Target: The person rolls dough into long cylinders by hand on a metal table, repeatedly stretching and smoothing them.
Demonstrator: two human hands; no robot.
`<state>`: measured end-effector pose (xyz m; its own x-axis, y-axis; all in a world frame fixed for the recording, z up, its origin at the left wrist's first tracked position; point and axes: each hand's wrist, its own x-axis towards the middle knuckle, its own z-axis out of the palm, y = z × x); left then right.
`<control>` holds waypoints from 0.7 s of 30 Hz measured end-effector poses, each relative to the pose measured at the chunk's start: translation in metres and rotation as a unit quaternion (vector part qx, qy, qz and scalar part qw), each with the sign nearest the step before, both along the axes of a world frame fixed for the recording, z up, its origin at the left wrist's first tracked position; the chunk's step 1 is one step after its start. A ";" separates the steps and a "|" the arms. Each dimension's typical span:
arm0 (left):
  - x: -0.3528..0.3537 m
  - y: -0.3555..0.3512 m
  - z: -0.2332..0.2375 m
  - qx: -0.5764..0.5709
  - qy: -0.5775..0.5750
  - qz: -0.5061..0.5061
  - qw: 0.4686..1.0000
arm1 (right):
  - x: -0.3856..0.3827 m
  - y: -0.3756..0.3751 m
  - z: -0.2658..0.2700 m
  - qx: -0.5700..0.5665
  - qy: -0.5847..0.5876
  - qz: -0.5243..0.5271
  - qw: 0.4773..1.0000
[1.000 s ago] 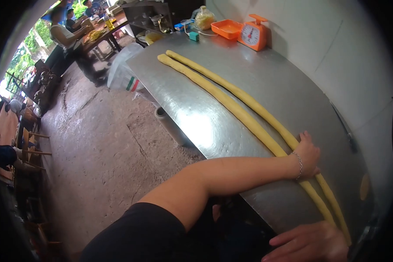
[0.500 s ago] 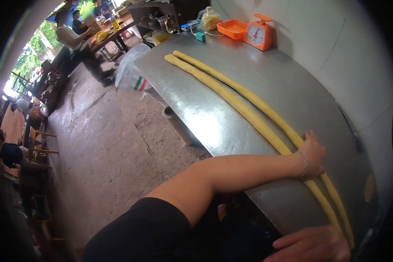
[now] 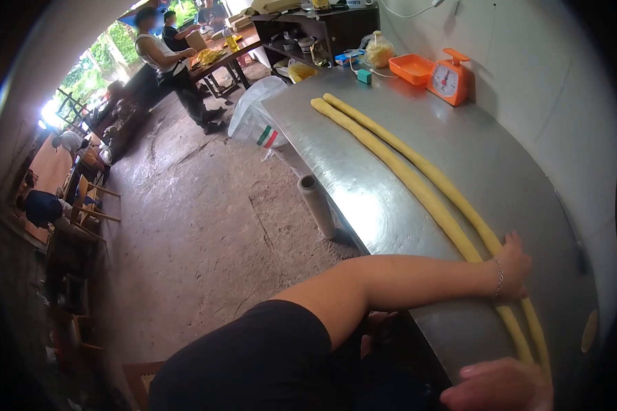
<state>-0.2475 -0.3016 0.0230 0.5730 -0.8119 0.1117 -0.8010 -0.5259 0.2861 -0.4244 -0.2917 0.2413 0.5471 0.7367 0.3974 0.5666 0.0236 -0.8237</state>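
Observation:
Two long yellow dough ropes lie side by side along the metal table (image 3: 391, 240), the thicker one (image 3: 418, 188) nearer its front edge and the other (image 3: 452, 190) behind it. Across them reaches my left arm, with a chain bracelet at the wrist. My left hand (image 3: 515, 268) rests over the rear rope, fingers stretched out and partly hidden. At the bottom edge, my right hand (image 3: 497, 387) is open beside the near ends of the ropes, slightly blurred and partly cut off by the frame.
An orange scale (image 3: 448, 81), an orange tray (image 3: 411, 68) and a filled bag (image 3: 379, 51) stand at the table's far end. A cardboard tube (image 3: 317, 207) stands beside the front edge, near a plastic bag (image 3: 255, 113). Several people are in the background.
The view has shifted, so the table and ropes appear farther right and lower. My left hand stays over the ropes, and my right hand remains near their ends.

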 end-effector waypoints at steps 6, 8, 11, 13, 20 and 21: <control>0.007 0.003 0.006 0.005 -0.012 0.006 1.000 | 0.005 -0.018 0.018 -0.047 -0.052 0.024 0.997; 0.006 0.003 0.005 0.009 -0.011 0.001 1.000 | -0.006 -0.011 0.007 0.061 -0.041 -0.025 0.997; 0.006 0.001 0.000 -0.005 -0.018 0.007 1.000 | 0.001 -0.011 0.021 0.018 -0.002 0.005 1.000; 0.007 0.003 0.003 -0.001 -0.012 0.006 1.000 | 0.000 -0.002 0.017 0.049 0.009 0.005 0.999; 0.008 0.001 0.003 0.017 -0.001 0.001 1.000 | 0.002 0.004 -0.002 0.072 -0.054 0.029 0.996; 0.008 0.000 0.003 0.017 0.000 -0.001 1.000 | -0.002 0.006 -0.005 0.096 -0.052 0.008 0.994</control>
<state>-0.2396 -0.3011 0.0259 0.5718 -0.8162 0.0830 -0.8016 -0.5344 0.2680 -0.4264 -0.2855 0.2361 0.4846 0.6498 0.5856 0.6468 0.1845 -0.7400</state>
